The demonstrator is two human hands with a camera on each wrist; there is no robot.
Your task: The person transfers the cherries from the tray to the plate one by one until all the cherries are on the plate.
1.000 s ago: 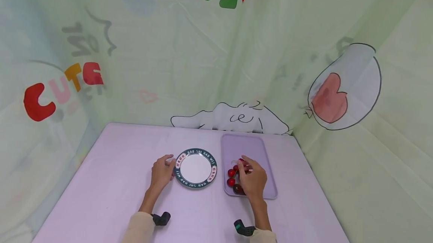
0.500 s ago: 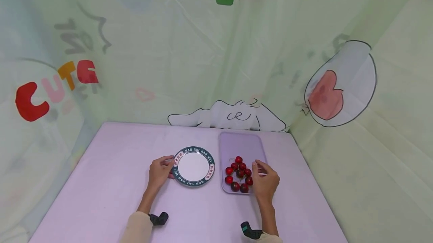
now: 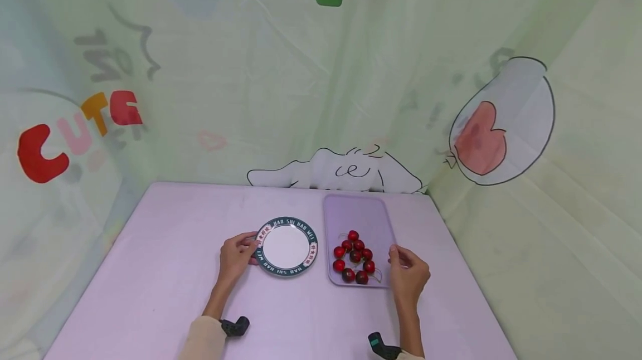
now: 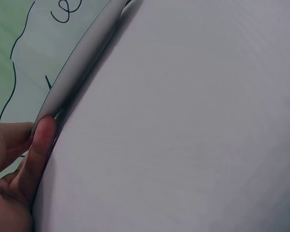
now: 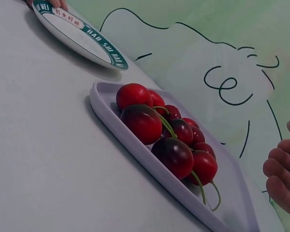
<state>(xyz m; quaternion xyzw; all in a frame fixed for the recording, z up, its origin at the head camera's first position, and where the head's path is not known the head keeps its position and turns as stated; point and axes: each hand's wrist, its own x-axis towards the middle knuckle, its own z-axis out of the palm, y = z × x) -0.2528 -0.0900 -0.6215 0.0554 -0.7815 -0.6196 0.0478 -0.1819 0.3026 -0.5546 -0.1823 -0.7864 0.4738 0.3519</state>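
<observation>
My left hand (image 3: 234, 258) pinches the left rim of a round plate (image 3: 262, 254), white with a dark green lettered border. The left wrist view has a finger under the plate's edge (image 4: 82, 63) and the thumb on the other side. Just off the right edge of a lilac tray (image 3: 358, 212) is my right hand (image 3: 408, 276), its fingers loosely bent and nothing held. Several dark red cherries (image 3: 355, 256), some with green stems, lie together in the near half of the tray. The right wrist view shows the fingers (image 5: 282, 169) apart from the cherries (image 5: 171, 157).
Plate and tray stand side by side on a table with a pale lilac cover (image 3: 200, 215). A light green printed curtain (image 3: 281, 70) hangs behind and at both sides. Black wrist devices (image 3: 236, 326) sit at both cuffs.
My right hand has moved right, from over the cherries to beside the tray's right edge, leaving the cherries in plain view. The left hand stays at the plate's rim.
</observation>
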